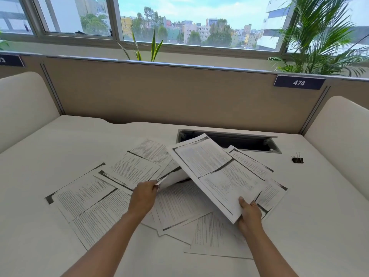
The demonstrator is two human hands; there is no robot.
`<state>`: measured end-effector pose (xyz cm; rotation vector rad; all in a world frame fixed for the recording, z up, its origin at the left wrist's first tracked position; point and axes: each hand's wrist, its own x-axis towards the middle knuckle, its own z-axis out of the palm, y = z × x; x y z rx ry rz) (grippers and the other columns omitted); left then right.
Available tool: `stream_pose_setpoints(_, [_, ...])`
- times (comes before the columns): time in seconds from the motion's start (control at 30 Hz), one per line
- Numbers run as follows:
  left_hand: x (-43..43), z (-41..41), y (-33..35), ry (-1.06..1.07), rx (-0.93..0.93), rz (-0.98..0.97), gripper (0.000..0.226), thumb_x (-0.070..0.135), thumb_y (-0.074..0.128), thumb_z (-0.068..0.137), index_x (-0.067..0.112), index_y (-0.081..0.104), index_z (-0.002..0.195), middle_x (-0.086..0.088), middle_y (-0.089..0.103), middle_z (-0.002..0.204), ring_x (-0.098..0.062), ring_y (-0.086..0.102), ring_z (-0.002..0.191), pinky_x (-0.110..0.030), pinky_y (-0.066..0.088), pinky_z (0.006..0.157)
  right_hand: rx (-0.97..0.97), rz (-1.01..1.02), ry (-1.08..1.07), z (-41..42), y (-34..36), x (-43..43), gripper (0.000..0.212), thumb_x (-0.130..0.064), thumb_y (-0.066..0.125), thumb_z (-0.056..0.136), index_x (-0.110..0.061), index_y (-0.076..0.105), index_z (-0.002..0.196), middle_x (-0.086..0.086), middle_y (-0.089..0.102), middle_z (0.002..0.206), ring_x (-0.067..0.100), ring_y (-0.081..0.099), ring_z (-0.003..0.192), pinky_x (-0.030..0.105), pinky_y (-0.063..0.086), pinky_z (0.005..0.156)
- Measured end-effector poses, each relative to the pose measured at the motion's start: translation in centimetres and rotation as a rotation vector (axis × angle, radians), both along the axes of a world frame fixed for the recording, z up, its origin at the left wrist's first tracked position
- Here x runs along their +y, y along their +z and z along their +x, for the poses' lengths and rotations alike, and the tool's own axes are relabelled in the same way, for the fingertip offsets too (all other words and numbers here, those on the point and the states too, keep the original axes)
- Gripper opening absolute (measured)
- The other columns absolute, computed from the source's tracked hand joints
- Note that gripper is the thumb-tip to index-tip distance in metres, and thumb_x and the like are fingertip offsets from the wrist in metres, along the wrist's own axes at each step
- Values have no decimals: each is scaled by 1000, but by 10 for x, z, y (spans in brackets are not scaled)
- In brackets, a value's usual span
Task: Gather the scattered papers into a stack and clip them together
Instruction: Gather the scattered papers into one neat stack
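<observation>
Right, gathering is under way and nowhere near finished. The right hand [249,213] is pinching the near corner of a printed sheet [214,174], thumb on top and fingers beneath, holding it tilted up off the white desk [60,144]. The left hand [142,197] is closing its fingertips on the edge of a second sheet [173,176] that is curling up from under the raised one. So both hands are clamped on paper, and a small bundle is forming in the air above the pile.

Everything else is lying loose on the desk: the scattered papers [95,200] are fanning out to the left, to the right and towards the near edge, overlapping each other at odd angles. Counting them is tricky with so much overlap; I am making out roughly eight or nine sheets in all, two of them in the hands.

One black binder clip [297,159] is sitting well apart on the right, near the open cable tray [229,139] at the back of the desk, untouched.

Next, by my reading, the left hand needs to slide its sheet under or onto the raised one, then keep sweeping in the flat ones. Squaring the edges comes after that, and only then the reach across for the clip.
</observation>
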<state>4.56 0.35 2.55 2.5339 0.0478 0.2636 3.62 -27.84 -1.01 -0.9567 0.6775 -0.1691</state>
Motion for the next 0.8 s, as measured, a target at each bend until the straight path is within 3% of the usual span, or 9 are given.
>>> stream_pose_setpoints(0.1, [12,5,11,115,-18,-177,28,13,47,94,3,59,70,-10,56,65,-30,55,63,-31,43,53,-38,30,-60,5,8,-7,22,0,51,90,-11,56,108,1,59,97,14,56,80,21,56,53])
stream_pose_setpoints(0.2, [20,9,22,262,-3,-480,27,14,49,94,-6,65,86,-19,63,77,-36,66,75,-47,56,72,-39,-5,-64,5,6,-11,18,0,51,90,-16,57,91,4,59,100,15,57,79,22,56,54])
stream_pose_setpoints(0.27, [22,11,28,318,-16,-568,27,13,49,94,-9,64,97,-17,62,83,-34,65,78,-45,56,75,-22,-57,-52,2,0,-12,17,1,51,90,-15,57,92,9,58,109,18,57,83,26,56,66])
stream_pose_setpoints(0.37, [20,10,37,316,-64,-606,27,14,49,94,-9,64,98,-17,62,84,-32,63,77,-44,56,77,16,-145,-18,-5,-7,-11,30,2,51,90,-1,52,120,17,55,126,29,54,101,49,46,97])
stream_pose_setpoints(0.47, [15,5,44,242,-157,-502,25,16,50,93,-1,63,80,-20,62,71,-36,64,71,-49,55,70,44,-227,33,-10,-10,-11,37,3,51,90,3,47,127,19,54,127,31,53,103,53,41,100])
stream_pose_setpoints(0.53, [9,0,45,151,-234,-375,26,13,51,93,3,60,70,-7,52,54,-26,55,53,-43,47,56,57,-281,71,-11,-11,-10,38,2,51,89,2,47,127,20,54,129,33,55,105,52,42,100])
stream_pose_setpoints(0.63, [-7,-11,44,0,-302,-199,19,6,52,91,2,70,93,2,48,51,-4,38,43,-15,32,43,42,-329,143,-13,-9,-8,36,3,51,89,1,50,125,18,58,122,31,56,99,49,45,96])
stream_pose_setpoints(0.73, [-30,-26,38,-182,-285,-74,27,10,52,91,10,66,113,-4,63,62,-11,46,46,-11,34,44,0,-344,202,-16,-2,-5,31,4,51,89,-4,53,119,16,60,110,30,59,88,44,51,85])
stream_pose_setpoints(0.8, [-46,-34,31,-277,-233,5,31,17,48,92,15,62,120,-9,72,80,-18,58,60,-21,45,54,-15,-355,243,-19,0,-3,29,4,51,89,-6,53,116,14,61,106,27,61,82,38,54,74])
